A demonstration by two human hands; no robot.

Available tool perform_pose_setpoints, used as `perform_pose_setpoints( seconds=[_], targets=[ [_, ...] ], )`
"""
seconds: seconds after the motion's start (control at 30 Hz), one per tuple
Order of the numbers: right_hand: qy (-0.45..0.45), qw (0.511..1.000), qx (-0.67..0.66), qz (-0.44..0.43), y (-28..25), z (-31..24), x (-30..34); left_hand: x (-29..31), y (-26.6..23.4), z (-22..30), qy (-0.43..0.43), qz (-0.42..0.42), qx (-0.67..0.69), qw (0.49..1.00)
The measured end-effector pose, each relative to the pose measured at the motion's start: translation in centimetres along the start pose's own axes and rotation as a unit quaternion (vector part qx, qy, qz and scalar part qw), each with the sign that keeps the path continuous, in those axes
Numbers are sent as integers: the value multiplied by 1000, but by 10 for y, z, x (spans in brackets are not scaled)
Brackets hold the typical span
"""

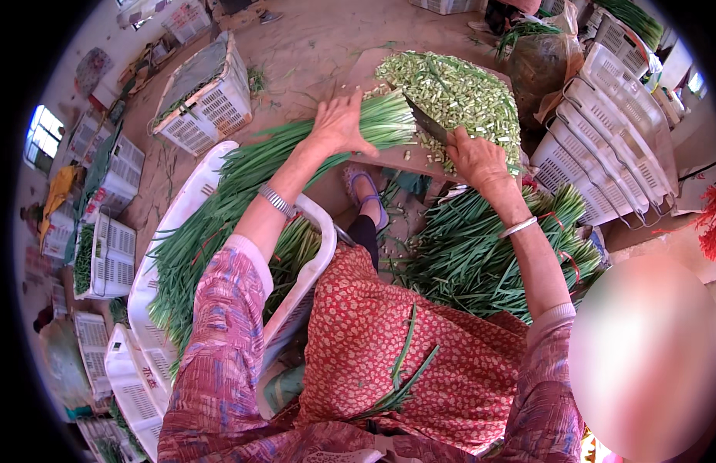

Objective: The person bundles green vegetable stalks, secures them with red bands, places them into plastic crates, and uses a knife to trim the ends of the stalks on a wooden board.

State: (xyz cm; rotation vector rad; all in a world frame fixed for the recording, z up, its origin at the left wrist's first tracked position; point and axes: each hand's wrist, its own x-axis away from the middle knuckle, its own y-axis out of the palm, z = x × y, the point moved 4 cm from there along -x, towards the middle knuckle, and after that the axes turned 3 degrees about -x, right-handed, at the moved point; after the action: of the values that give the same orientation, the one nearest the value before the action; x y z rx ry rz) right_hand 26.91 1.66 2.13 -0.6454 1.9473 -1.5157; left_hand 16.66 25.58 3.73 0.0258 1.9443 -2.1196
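A thick bunch of garlic chives point(386, 119) lies with its pale stem ends on a board point(365, 65). My left hand point(341, 126) is clasped over the bunch, thumb spread toward its near side. In my right hand point(477, 157) is a knife point(426, 119), its dark blade angled just beyond the cut stem ends. Short chopped chive pieces point(458, 89) are heaped behind and right of the blade. Long green leaves trail from my left hand over a white plastic crate point(327, 239), which holds more chives.
Tied chive bundles point(470, 247) are piled below the board on the right. Stacked white crates point(605, 139) stand at the right, beside a clear plastic bag point(539, 69). A lidded crate point(211, 100) sits at the far left. Loose leaves lie on my red patterned apron point(358, 324).
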Motion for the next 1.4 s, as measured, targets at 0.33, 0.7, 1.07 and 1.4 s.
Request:
perform_pose_setpoints(
  seconds=[0.33,0.7,1.07,1.4],
  targets=[
    [21,1000,16,-13,27,-29,-42,8,11,-18,-18,0,-18,1000],
    [75,987,-126,-62,9,-8,-33,10,7,-29,-22,2,0,1000],
    [87,981,-164,61,-7,50,5,36,-11,-71,38,-106,124,986],
    [-20,985,-165,36,6,-36,3,29,4,-85,31,-161,277,947]
  ],
)
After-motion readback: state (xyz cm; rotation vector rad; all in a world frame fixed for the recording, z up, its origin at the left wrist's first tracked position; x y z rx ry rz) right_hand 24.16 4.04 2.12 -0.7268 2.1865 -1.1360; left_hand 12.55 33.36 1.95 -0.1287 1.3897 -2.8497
